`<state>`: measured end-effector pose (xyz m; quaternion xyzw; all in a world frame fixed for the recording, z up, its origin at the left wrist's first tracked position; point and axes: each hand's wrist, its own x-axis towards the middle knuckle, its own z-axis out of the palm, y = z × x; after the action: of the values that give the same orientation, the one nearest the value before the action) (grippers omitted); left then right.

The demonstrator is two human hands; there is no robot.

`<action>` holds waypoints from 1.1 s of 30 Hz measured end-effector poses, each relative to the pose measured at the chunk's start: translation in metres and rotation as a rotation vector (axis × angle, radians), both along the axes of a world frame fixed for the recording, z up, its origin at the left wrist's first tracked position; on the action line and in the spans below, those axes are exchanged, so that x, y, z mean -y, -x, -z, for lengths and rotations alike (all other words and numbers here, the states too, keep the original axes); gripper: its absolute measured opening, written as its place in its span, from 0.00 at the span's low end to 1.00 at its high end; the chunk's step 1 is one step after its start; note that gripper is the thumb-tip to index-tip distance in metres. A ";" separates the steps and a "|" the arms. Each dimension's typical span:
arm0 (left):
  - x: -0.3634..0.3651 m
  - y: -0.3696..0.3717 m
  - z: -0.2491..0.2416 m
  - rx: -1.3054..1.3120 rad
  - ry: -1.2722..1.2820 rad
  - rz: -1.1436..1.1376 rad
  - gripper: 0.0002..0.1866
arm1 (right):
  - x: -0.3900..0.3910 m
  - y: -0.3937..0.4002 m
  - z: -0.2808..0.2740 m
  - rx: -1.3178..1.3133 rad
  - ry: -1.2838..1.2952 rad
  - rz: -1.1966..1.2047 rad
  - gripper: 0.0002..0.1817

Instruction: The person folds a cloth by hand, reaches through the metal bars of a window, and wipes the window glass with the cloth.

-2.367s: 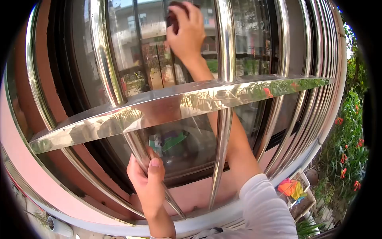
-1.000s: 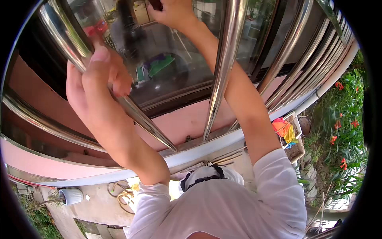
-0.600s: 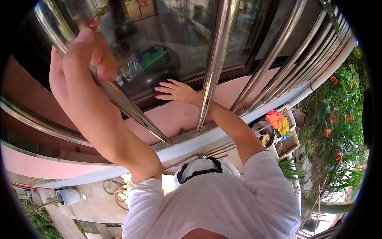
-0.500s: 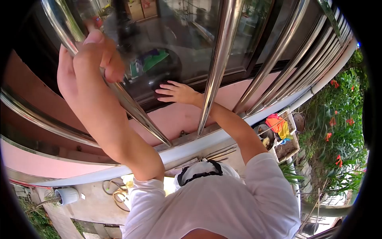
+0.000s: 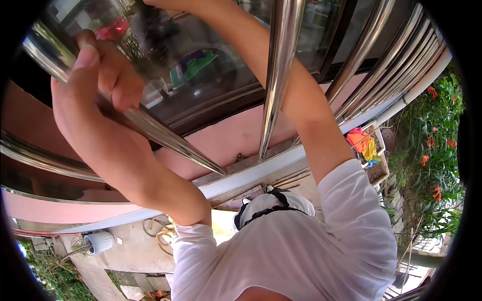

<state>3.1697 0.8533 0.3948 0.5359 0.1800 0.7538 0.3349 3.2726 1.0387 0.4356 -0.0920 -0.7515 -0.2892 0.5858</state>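
My left hand [image 5: 100,75] is closed round a thick shiny metal bar [image 5: 170,140], its thumb and curled fingers on either side. The bar slants down to a ledge in front of a dark-framed window. My right forearm [image 5: 241,35] passes behind another upright metal bar [image 5: 278,75] and reaches up across the window glass [image 5: 211,90]. Only the edge of my right hand [image 5: 158,3] shows at the top border; its fingers are out of sight. A green thing [image 5: 201,65] shows in or through the glass.
More metal bars [image 5: 366,45] curve away to the right. Beneath them run a pink wall [image 5: 226,128] and a pale ledge [image 5: 241,186]. Colourful cloths [image 5: 362,143] lie by planters near red-flowered plants [image 5: 437,150]. A white bucket [image 5: 99,242] and a coiled hose [image 5: 164,238] are on the ground below.
My right hand has swept from the lower glass, where its fingers were spread, up to the top border. My left hand keeps its hold on the bar while the view has shifted slightly.
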 end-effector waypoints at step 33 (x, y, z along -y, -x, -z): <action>0.095 -0.001 0.178 -0.313 -0.129 0.109 0.06 | 0.234 -0.124 0.284 -1.324 1.664 -0.694 0.31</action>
<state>3.1706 0.7584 0.2172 0.6760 0.1520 0.6520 0.3080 3.3970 0.8045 0.1514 -0.3765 -0.2355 0.5890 0.6751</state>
